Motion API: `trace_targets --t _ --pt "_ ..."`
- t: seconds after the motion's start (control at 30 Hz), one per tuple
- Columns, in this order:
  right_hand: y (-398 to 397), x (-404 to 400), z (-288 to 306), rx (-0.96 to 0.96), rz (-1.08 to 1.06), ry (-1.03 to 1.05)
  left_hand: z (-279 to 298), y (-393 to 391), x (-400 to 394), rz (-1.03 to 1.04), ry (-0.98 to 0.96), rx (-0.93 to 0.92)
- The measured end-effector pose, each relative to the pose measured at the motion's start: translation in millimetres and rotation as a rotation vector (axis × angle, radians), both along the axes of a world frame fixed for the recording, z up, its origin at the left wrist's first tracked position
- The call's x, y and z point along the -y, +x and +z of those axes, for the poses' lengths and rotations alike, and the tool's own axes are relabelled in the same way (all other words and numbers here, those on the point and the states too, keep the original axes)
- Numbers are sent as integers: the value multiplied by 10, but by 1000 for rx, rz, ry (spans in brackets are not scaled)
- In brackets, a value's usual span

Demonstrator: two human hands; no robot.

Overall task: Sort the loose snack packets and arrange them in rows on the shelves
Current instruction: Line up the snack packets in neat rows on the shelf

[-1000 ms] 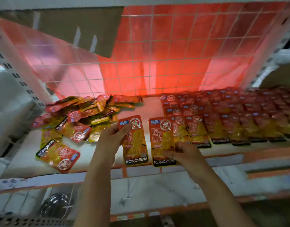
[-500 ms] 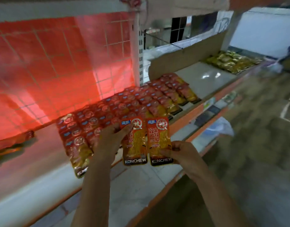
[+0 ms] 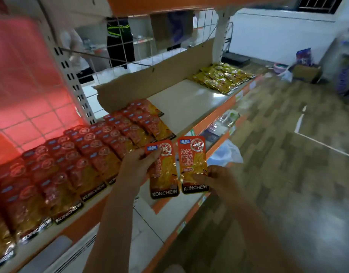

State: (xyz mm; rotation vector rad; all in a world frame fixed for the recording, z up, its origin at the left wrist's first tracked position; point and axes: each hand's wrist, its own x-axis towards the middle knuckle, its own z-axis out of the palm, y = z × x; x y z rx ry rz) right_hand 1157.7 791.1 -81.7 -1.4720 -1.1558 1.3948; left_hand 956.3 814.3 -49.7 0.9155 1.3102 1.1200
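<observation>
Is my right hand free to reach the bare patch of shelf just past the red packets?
Probably yes: nothing blocks the bare shelf, though the right hand already pinches a packet to set there.

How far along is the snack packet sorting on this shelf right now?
Done: red packets lie in neat overlapping rows on the shelf, with a yellow batch at the far end. In hand: the left hand holds one packet and the right hand another. Left: both need placing, probably on the bare stretch past the rows. No loose pile is in view.
</observation>
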Motion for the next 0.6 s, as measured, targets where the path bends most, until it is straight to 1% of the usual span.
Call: trace_targets --t 0.2,0.33,0.47,0.6 --pt "292 -678 -71 29 -10 13 -70 298 -680 -3 23 -56" --pt "389 -1237 -108 39 19 -10 -54 405 -1140 3 -24 25" --pt "415 -1700 -146 -36 98 -54 -43 365 -1556 70 12 -101" --pt "395 -2075 -178 35 173 -27 -114 238 -1871 195 -8 -161"
